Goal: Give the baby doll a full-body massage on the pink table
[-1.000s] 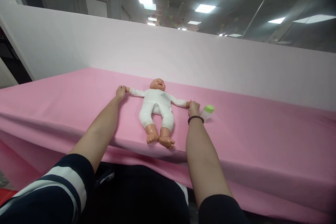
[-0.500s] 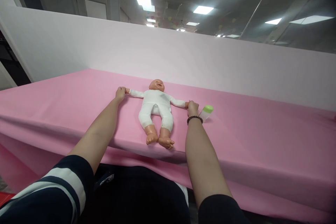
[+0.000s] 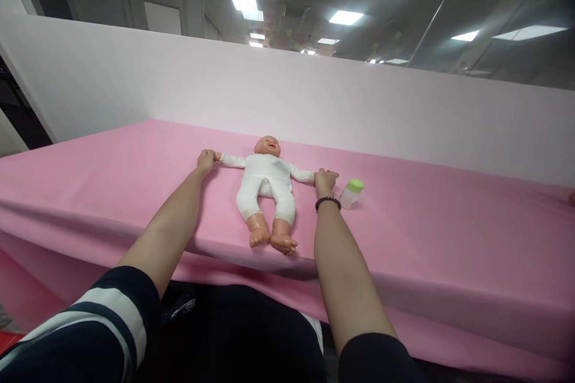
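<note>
A baby doll (image 3: 265,179) in a white bodysuit lies on its back on a pink cloth-covered table (image 3: 426,239), its arms stretched out sideways and its bare plastic feet toward me. My left hand (image 3: 206,161) is closed around the end of the doll's arm on the left side of the view. My right hand (image 3: 326,181) grips the doll's other hand, with a dark beaded bracelet (image 3: 327,203) on that wrist. Just beyond my right hand stands a baby bottle (image 3: 351,193) with a green top, apart from my fingers.
A white partition (image 3: 287,90) runs along the far side of the table, with a glass wall and ceiling lights behind it. The pink cloth hangs over the near table edge, below my forearms. My sleeves are dark, the left one striped white.
My right hand has shifted left, closer to the doll's body and further from the bottle, drawing that doll arm slightly inward. My left hand and the bottle stay nearly still.
</note>
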Available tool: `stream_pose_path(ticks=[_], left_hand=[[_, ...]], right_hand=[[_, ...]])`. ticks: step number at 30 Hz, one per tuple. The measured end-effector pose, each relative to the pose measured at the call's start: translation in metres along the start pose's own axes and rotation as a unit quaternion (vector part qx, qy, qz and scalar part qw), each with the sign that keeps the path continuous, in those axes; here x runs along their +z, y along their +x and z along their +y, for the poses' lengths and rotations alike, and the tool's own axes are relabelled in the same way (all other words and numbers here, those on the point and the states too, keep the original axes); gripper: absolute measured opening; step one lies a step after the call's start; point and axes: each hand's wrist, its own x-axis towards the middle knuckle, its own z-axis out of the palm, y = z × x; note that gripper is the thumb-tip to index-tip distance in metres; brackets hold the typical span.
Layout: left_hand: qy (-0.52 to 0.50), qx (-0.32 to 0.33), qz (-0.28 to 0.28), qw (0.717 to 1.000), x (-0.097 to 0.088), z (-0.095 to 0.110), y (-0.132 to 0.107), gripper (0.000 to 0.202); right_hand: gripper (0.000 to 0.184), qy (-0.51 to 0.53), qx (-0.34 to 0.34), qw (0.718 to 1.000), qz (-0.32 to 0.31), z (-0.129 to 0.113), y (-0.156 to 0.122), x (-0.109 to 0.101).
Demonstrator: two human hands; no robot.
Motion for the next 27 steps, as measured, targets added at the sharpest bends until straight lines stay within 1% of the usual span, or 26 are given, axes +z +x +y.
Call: stream_pose_path(ticks=[4, 10, 27], left_hand=[[0.005, 0.002, 0.001, 1.000, -0.0005, 0.0007, -0.0006, 0.011], [0.012, 0.002, -0.002, 1.000, -0.0009, 0.0000, 0.0001, 0.013], [0.035, 0.006, 0.000, 0.999, 0.0001, -0.0010, 0.0011, 0.013]], right_hand=[[0.039, -0.020, 0.023, 0.999, 0.012, -0.0049, -0.0046, -0.0012], [0.041, -0.027, 0.031, 0.999, 0.017, -0.0077, -0.0080, -0.0017], [0.039, -0.037, 0.043, 0.998, 0.010, -0.0105, -0.0107, -0.0041]])
